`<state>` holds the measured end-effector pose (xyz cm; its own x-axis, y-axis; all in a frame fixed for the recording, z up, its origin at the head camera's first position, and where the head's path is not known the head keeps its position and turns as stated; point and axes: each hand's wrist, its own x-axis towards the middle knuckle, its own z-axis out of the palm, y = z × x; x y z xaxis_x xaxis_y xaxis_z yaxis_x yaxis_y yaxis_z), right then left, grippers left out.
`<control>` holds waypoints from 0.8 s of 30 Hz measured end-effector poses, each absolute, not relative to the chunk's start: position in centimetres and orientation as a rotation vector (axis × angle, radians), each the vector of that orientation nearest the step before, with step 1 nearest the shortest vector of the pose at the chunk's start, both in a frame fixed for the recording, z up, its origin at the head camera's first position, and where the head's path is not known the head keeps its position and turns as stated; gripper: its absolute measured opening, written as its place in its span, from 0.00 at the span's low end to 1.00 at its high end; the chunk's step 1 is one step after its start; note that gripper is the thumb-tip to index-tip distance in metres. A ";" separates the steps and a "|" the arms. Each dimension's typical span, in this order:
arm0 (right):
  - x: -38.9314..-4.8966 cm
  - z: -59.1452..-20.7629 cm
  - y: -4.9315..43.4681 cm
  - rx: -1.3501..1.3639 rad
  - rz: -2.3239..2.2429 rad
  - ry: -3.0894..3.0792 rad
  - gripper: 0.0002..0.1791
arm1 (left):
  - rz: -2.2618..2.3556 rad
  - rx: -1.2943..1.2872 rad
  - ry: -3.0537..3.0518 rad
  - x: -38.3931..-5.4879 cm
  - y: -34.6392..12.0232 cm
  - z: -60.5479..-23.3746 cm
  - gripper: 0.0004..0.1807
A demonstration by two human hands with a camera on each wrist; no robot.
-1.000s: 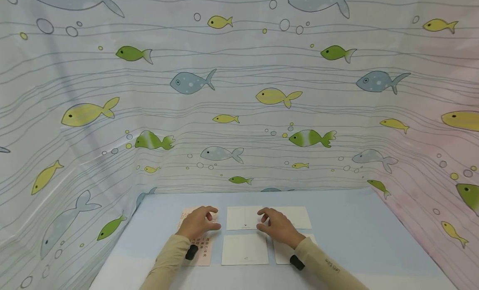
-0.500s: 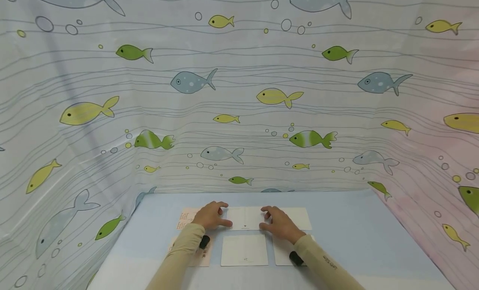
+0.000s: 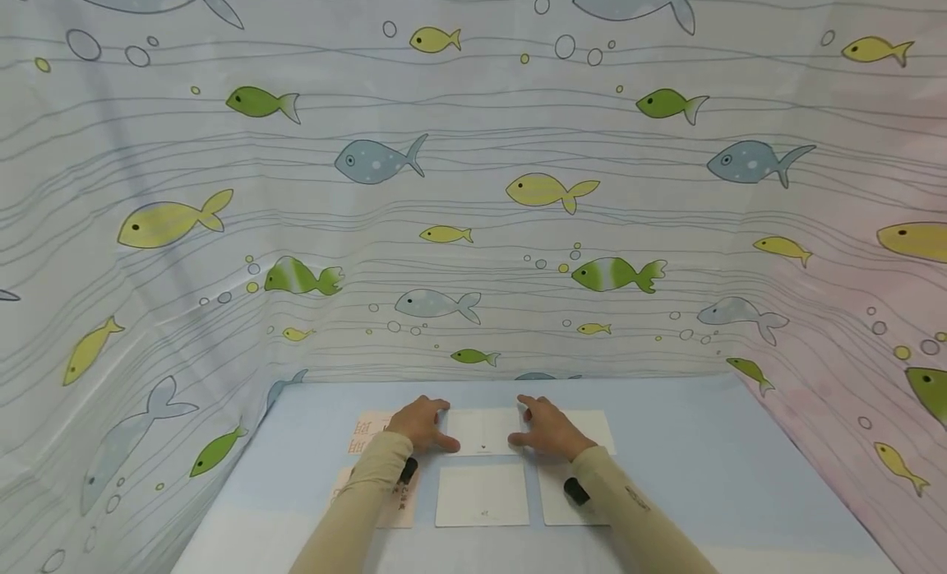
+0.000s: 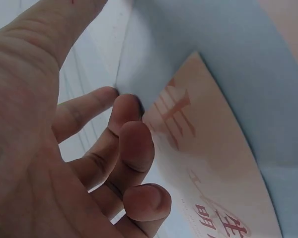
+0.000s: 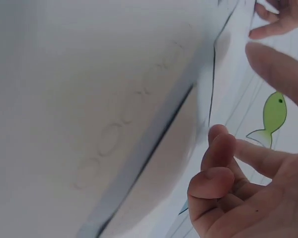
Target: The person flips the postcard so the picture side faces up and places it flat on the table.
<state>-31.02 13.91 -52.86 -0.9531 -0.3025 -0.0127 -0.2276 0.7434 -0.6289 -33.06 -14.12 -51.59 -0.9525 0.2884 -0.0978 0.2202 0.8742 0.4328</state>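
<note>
In the head view a white card [image 3: 482, 430] with a faint centre fold and a tiny printed mark lies in the middle of the back row. My left hand [image 3: 423, 424] is at its left edge, thumb and index finger spread along that side. Mirroring it, my right hand [image 3: 551, 430] has its thumb and index finger at the right edge. The left wrist view shows the fingers loosely bent beside a pink card [image 4: 213, 144] with red characters. In the right wrist view, a white card [image 5: 89, 99] with faint circles fills the near side, below the loosely bent fingers.
Another white card [image 3: 598, 430] lies at back right, partly under the right hand. The front row holds a pink card [image 3: 397, 512], a white card [image 3: 482, 496] and a white card [image 3: 556, 508] partly covered by the right sleeve. A fish-patterned curtain [image 3: 473, 261] surrounds the pale blue table [image 3: 703, 459].
My left hand has moved right from over the pink cards to the left edge of the middle white card. The right hand's index finger has stretched further towards the back edge.
</note>
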 end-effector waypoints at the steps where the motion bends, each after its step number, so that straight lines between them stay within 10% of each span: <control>1: -31.2 -52.7 13.8 -0.435 -0.984 2.820 0.47 | 0.629 0.384 2.891 -33.2 -14.2 -51.6 0.48; 24: -33.4 -51.7 12.5 -0.278 -0.839 2.758 0.50 | 0.537 0.430 2.905 -35.6 -14.8 -52.1 0.44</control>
